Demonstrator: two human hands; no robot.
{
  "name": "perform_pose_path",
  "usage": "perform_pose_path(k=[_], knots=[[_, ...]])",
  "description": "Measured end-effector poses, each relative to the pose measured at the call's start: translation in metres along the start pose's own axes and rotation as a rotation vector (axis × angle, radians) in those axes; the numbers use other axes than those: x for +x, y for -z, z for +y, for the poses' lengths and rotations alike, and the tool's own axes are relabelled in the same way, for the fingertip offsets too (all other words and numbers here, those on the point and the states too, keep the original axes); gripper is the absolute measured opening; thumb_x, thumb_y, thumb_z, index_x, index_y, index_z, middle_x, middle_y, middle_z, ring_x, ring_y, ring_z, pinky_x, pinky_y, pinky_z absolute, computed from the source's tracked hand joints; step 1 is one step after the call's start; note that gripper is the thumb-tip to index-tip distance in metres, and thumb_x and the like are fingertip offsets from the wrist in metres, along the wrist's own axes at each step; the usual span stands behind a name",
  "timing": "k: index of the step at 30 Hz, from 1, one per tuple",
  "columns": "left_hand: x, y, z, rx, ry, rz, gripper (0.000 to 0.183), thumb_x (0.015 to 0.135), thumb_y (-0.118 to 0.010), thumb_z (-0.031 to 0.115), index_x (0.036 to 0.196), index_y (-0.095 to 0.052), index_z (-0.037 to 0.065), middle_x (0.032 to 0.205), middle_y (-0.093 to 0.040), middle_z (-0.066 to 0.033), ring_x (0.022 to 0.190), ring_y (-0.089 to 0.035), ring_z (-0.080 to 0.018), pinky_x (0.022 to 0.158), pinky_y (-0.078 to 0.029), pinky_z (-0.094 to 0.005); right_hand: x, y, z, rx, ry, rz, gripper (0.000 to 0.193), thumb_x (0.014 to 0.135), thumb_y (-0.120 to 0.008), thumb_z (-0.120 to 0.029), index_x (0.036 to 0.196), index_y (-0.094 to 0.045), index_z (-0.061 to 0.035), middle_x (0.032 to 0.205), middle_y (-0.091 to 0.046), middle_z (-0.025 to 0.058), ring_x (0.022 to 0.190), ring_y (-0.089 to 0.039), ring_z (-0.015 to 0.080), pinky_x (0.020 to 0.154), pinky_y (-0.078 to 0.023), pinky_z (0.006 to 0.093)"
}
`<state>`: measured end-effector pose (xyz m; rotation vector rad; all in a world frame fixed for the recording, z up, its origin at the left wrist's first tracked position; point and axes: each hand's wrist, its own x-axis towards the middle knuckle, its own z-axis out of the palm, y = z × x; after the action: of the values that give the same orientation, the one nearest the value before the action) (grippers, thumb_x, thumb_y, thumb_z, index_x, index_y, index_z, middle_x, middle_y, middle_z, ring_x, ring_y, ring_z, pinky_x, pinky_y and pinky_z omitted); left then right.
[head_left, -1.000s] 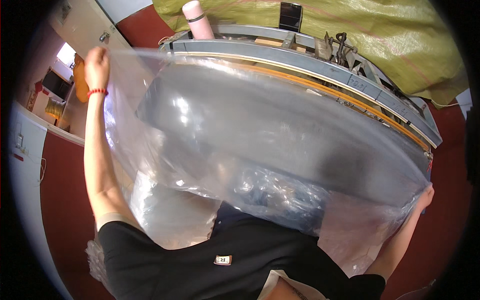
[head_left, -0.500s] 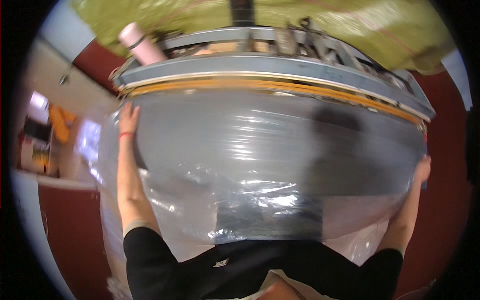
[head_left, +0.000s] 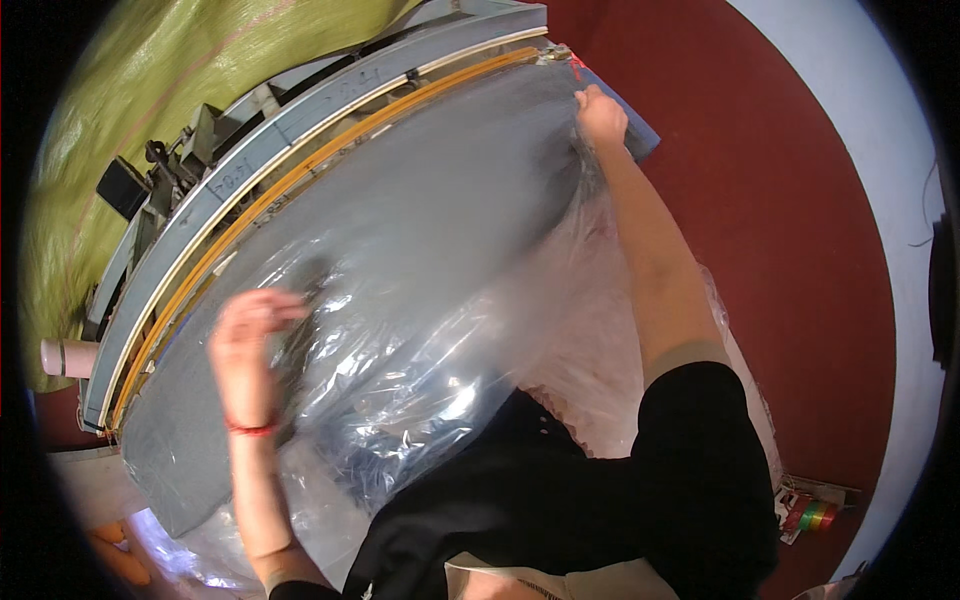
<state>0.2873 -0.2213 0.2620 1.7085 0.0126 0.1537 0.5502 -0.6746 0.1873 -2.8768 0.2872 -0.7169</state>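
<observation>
A wide grey surface (head_left: 400, 200), bordered by an orange strip (head_left: 335, 150), lies in front of me under clear plastic film (head_left: 400, 420). The film is wrinkled and shiny on my side and hangs down near my body. My right hand (head_left: 603, 120) is closed on the film at the far right corner, where gathered folds run down from it. Over the left part of the surface is my left hand (head_left: 252, 325), blurred, its fingers stretched to the right with nothing seen in them. A red string bracelet circles that wrist.
A grey metal beam (head_left: 240, 165) runs along the far side, with clamps and a black block (head_left: 122, 188) behind it. Yellow-green sheeting (head_left: 110, 110) covers what lies beyond. A pink cylinder (head_left: 68, 358) sits at the beam's left end. Dark red floor (head_left: 760, 200) extends on the right.
The view has turned toward the right end. My left hand has come off the left edge and moved inward over the surface. My right hand stays at the right corner.
</observation>
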Motion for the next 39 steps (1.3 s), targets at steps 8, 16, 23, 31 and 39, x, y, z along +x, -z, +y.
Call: perform_pose_path(k=[8,16,23,31,39], knots=[[-0.005,-0.302,-0.066,0.076,-0.005,-0.720,0.065,0.080,-0.058,0.019,0.133,-0.024,0.003,0.132,-0.036,-0.0134,0.118,-0.038,-0.0211,0.096,-0.033,-0.0310,0.003,0.000,-0.017,0.025,-0.003,-0.048,0.030,0.086,-0.044,-0.031,0.088,-0.054,-0.0034,0.080,-0.061,0.0194,0.079,-0.059,0.0356,0.068,-0.044,0.0452],[-0.010,-0.311,-0.063,-0.281,0.256,-1.384,0.032,0.079,-0.059,0.022,0.105,-0.057,0.003,0.098,-0.060,-0.0081,0.086,-0.055,-0.0147,0.080,-0.043,-0.0306,0.003,-0.004,-0.004,0.061,-0.034,-0.053,0.029,0.084,-0.047,-0.033,0.089,-0.056,-0.0063,0.082,-0.061,0.0178,0.081,-0.058,0.0355,0.069,-0.044,0.0450],[-0.065,-0.116,0.067,-0.488,-0.504,-1.372,0.038,0.079,-0.061,0.022,0.111,-0.053,0.002,0.110,-0.052,-0.0141,0.105,-0.047,-0.0290,0.091,-0.036,-0.0408,0.010,0.005,0.015,0.061,-0.032,-0.075,0.028,0.085,-0.044,-0.035,0.091,-0.057,-0.0107,0.090,-0.060,0.0167,0.087,-0.057,0.0356,0.073,-0.044,0.0465],[-0.212,0.154,0.105,-0.431,-0.684,0.508,0.038,0.086,-0.049,0.030,0.109,-0.053,0.000,0.117,-0.049,-0.0106,0.110,-0.045,-0.0263,0.093,-0.035,-0.0384,-0.001,0.008,-0.006,0.023,0.010,-0.081,0.031,0.085,-0.042,-0.038,0.094,-0.056,-0.0116,0.093,-0.059,0.0181,0.089,-0.055,0.0379,0.072,-0.042,0.0483],[-0.354,0.433,0.106,-0.142,-0.332,1.258,0.022,0.085,-0.050,0.009,0.107,-0.052,0.003,0.090,-0.056,0.0005,0.087,-0.053,-0.0125,0.082,-0.042,-0.0241,0.003,-0.001,0.001,-0.014,-0.009,-0.091,0.032,0.087,-0.040,-0.039,0.096,-0.054,-0.0117,0.094,-0.058,0.0169,0.090,-0.053,0.0381,0.071,-0.041,0.0477]])
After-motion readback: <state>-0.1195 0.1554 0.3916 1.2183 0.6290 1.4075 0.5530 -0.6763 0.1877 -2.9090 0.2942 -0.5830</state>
